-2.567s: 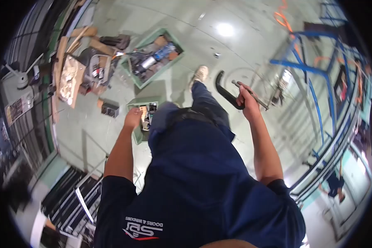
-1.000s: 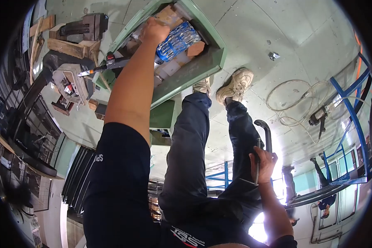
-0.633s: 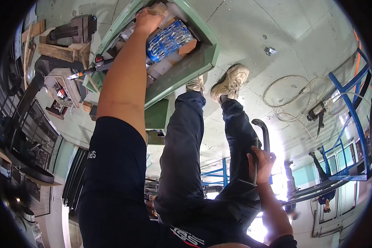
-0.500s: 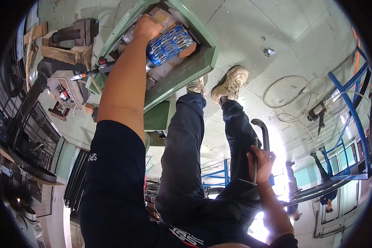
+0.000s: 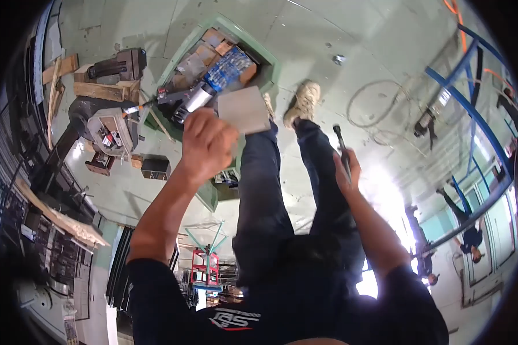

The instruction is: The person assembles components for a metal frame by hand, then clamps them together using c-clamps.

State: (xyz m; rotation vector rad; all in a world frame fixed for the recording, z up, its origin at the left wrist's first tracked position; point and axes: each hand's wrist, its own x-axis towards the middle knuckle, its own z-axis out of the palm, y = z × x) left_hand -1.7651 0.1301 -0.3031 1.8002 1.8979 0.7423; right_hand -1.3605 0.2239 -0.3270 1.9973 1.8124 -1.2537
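Observation:
My left hand (image 5: 208,141) is closed on the edge of a flat, pale square plate (image 5: 243,110), held in front of the green bin (image 5: 273,72). Inside the bin lie small boxes and wooden-looking blocks (image 5: 206,56), a blue patterned packet (image 5: 230,69) and a silver cylinder (image 5: 198,98). Lower right, my right hand (image 5: 349,171) is wrapped round a dark metal tool with a long bar (image 5: 339,138), seen nearly end-on beside my right leg.
Left of the bin stand a vise-like tool (image 5: 118,64) on wooden pieces and a tray of small items (image 5: 109,131). A coiled hose (image 5: 351,106), a power tool (image 5: 426,122) and a blue frame (image 5: 472,109) are at right. People (image 5: 472,238) appear upside down beyond.
My left hand has come out of the bin towards me, now with the square plate. My right hand and its tool have moved up, and the tool has turned. The view has shifted.

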